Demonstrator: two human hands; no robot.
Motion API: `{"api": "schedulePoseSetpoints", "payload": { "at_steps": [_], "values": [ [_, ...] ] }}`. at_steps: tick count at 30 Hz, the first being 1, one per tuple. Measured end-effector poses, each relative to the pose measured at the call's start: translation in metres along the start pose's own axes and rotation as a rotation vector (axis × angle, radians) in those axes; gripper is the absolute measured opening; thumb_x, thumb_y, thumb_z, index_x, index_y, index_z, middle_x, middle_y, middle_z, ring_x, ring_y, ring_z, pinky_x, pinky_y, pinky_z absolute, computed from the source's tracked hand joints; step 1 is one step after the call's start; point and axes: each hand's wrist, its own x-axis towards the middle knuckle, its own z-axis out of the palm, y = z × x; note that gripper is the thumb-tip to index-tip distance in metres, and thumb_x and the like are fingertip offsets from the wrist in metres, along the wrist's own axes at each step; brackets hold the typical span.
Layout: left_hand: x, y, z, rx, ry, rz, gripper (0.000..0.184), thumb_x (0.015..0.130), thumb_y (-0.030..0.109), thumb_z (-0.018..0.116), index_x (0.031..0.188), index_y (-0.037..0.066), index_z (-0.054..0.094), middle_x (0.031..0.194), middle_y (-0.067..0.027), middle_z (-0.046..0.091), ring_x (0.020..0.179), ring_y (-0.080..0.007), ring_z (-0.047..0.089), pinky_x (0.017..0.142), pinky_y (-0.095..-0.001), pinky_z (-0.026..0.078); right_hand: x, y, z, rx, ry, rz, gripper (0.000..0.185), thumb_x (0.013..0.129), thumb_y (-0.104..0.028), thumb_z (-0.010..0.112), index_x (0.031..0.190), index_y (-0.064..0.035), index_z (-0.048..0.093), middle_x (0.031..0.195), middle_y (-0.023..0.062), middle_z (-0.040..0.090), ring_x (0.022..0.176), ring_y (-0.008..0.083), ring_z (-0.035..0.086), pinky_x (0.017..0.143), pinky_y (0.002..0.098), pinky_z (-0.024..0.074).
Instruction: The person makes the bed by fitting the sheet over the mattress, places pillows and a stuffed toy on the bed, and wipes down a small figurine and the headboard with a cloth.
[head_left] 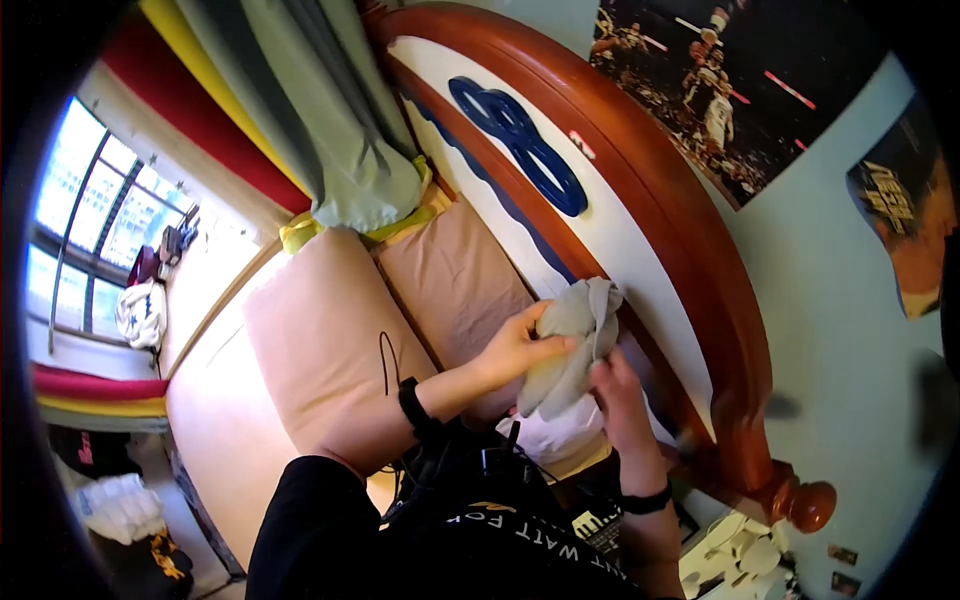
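Note:
A bunched grey cloth [572, 345] is held up in front of my chest, near the headboard. It is folded over, with a twisted part at its top right; I cannot tell what kind of item it is. My left hand [532, 348] grips it from the left, thumb across its front. On the lower right side, the fingers of my right hand [618, 385] are closed on its edge. Beneath the cloth lies a pale pinkish-white fabric [560, 432], partly covered. Both wrists wear dark bands.
Two pink pillows [325, 320] lie on the bed beside a wooden headboard [655, 120] with a blue figure on it. Striped curtains [350, 150] hang at the head end. White items [745, 555] stand below right. A window [100, 200] is far left.

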Motion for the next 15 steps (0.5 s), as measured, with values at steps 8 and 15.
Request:
{"api": "schedulePoseSetpoints", "payload": {
  "at_steps": [8,15],
  "values": [
    [0.055,0.029,-0.044,0.907,0.712,0.606,0.069,0.07,0.016,0.07,0.129,0.001,0.036,0.11,-0.0214,0.054,0.1,-0.0344,0.055,0.086,-0.0351,0.045,-0.01,-0.118,0.005,-1.742,0.583,-0.965,0.036,0.086,-0.012,0.055,0.121,-0.0044,0.053,0.131,0.0157,0.044,0.12,0.0315,0.043,0.098,0.0425,0.033],
    [0.071,0.002,-0.036,0.831,0.762,0.447,0.068,0.076,0.023,0.067,0.132,0.008,0.033,0.11,-0.0211,0.052,0.093,-0.0381,0.056,0.076,-0.0388,0.048,0.023,-0.123,0.012,-1.778,0.55,-0.58,0.058,0.087,-0.031,0.057,0.137,-0.0136,0.034,0.125,0.0153,0.047,0.11,0.0325,0.051,0.085,0.0425,0.046]
  ]
}}
